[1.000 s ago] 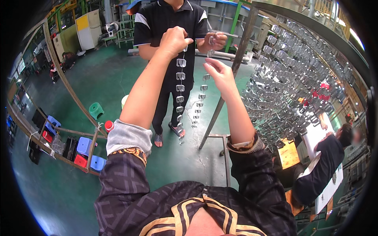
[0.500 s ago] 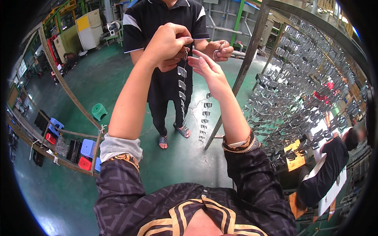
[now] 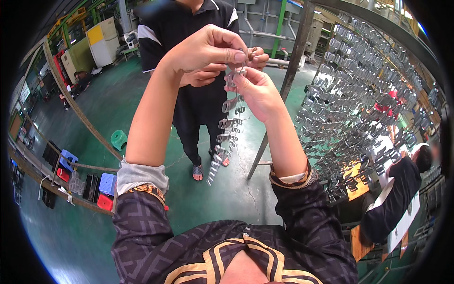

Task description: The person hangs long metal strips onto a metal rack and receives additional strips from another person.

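Observation:
My left hand (image 3: 215, 49), raised in front of the person facing me, pinches the wire hook at the top of a string of metal clips (image 3: 230, 105). Bent grey clips hang one below another along that string. My right hand (image 3: 257, 90) has its thumb and fingers closed on the topmost clip, just under the left hand. Behind my hands are the facing person's hands: one hand (image 3: 204, 75) shows below my left wrist, and the other hand (image 3: 257, 57) is partly hidden by my fingers. A second string of clips (image 3: 240, 110) hangs just behind the first; its top is hidden.
At right, a metal frame post (image 3: 294, 61) stands before many hanging rows of metal clips (image 3: 350, 99). Beyond them a person in dark clothing (image 3: 392, 199) bends over a table. To the left are a green stool (image 3: 118, 139), a blue stool (image 3: 108, 183) and a wooden rail (image 3: 85, 196).
The near string has come closer to me, in front of the farther one. My right hand, its fingers outstretched before, now grips the top clip. My left hand moved slightly right.

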Demonstrator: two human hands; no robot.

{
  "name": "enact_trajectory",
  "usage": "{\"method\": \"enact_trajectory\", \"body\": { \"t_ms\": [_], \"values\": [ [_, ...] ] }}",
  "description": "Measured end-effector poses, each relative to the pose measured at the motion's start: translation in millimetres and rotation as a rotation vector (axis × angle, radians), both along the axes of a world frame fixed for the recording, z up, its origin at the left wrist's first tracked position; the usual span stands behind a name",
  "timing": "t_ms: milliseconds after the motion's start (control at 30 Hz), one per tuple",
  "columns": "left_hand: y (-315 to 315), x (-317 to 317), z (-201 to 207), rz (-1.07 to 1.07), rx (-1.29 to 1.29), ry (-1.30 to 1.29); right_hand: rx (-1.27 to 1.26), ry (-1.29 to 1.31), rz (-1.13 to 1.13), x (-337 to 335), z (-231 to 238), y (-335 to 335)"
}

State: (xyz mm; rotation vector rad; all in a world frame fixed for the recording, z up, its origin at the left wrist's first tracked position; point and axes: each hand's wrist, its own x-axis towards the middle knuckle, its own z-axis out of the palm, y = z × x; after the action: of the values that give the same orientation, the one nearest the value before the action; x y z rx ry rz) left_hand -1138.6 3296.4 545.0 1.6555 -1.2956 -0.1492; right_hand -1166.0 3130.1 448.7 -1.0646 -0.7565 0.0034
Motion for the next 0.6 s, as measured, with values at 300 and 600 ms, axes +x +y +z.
{"method": "enact_trajectory", "body": {
  "t_ms": [300,600],
  "values": [
    [-31.3,75.1,-29.2,0.428,-0.030,-0.182,-0.071,0.005,-0.335,-71.3,-10.7,-41.2],
    [-40.6,83.4,-20.6,0.302,-0.027,-0.321,-0.030,-0.141,-0.518,-154.2,-12.9,-79.8]
  ]
}}
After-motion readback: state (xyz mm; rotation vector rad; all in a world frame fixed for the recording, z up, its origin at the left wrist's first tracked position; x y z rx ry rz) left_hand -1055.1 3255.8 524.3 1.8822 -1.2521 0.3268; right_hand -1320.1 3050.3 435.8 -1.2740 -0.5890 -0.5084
